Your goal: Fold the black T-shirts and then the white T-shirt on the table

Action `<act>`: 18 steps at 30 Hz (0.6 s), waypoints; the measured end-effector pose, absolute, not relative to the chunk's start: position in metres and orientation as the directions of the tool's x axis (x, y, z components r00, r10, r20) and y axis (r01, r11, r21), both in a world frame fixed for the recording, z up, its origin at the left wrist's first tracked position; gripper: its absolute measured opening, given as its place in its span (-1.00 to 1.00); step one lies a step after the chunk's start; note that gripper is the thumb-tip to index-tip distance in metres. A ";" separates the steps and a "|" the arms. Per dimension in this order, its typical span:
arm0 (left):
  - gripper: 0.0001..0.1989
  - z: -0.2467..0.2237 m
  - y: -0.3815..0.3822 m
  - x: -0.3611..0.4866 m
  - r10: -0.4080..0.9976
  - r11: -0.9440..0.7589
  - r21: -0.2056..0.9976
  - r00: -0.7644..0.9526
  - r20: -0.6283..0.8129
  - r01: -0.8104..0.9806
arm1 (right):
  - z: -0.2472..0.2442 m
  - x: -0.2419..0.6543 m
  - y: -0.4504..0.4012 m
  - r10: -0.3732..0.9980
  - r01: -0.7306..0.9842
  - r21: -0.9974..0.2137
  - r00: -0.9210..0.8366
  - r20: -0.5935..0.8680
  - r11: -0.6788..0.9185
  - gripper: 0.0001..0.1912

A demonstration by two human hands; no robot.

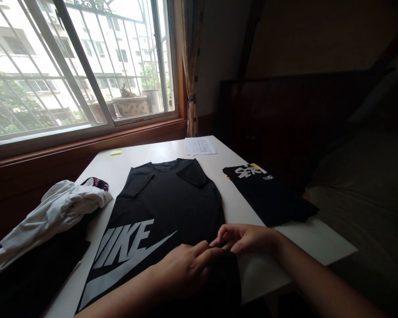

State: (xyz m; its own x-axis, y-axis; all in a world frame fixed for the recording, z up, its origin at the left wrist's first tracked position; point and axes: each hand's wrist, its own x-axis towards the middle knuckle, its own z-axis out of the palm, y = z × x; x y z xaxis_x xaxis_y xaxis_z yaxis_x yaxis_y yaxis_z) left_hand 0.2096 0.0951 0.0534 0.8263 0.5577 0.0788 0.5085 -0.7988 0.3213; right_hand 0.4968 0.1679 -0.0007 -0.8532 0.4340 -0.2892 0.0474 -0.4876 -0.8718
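A black T-shirt with a large grey printed logo lies spread on the white table, its collar toward the window and both sleeves turned inward. At its lower right edge, my right hand pinches the dark fabric between thumb and fingers. Close beside it, my left hand reaches across the shirt, its fingers curled on the same edge. The two hands' fingertips almost meet there. The shirt's bottom part is dark and partly hidden behind my left forearm.
To the right, a folded black garment with white and yellow print lies on the white table. White and dark clothes are heaped at the left edge. Papers and a yellow note are at the far end, below the window.
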 end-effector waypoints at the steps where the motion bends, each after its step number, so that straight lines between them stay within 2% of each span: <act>1: -0.52 0.051 0.096 0.211 0.562 -0.795 0.328 0.823 0.080 0.511 | -0.003 0.496 0.168 0.447 0.060 -0.875 -0.842 -0.303 -0.481 -0.56; 3: -0.69 0.043 0.098 0.213 0.579 -0.782 0.347 0.809 0.098 0.518 | -0.005 0.495 0.169 0.464 0.086 -0.880 -0.823 -0.328 -0.468 -0.60; 5: -0.77 0.035 0.101 0.213 0.596 -0.769 0.374 0.793 0.127 0.518 | -0.005 0.492 0.169 0.450 0.126 -0.877 -0.819 -0.355 -0.463 -0.61; 10: -0.66 0.028 0.105 0.208 0.595 -0.762 0.429 0.785 0.170 0.485 | 0.003 0.490 0.166 0.402 0.257 -0.874 -0.810 -0.428 -0.413 -0.69; 18: -0.48 0.036 0.103 0.201 0.559 -0.770 0.467 0.812 0.167 0.435 | 0.023 0.488 0.165 0.235 0.280 -0.937 -0.916 -0.326 -0.209 -0.61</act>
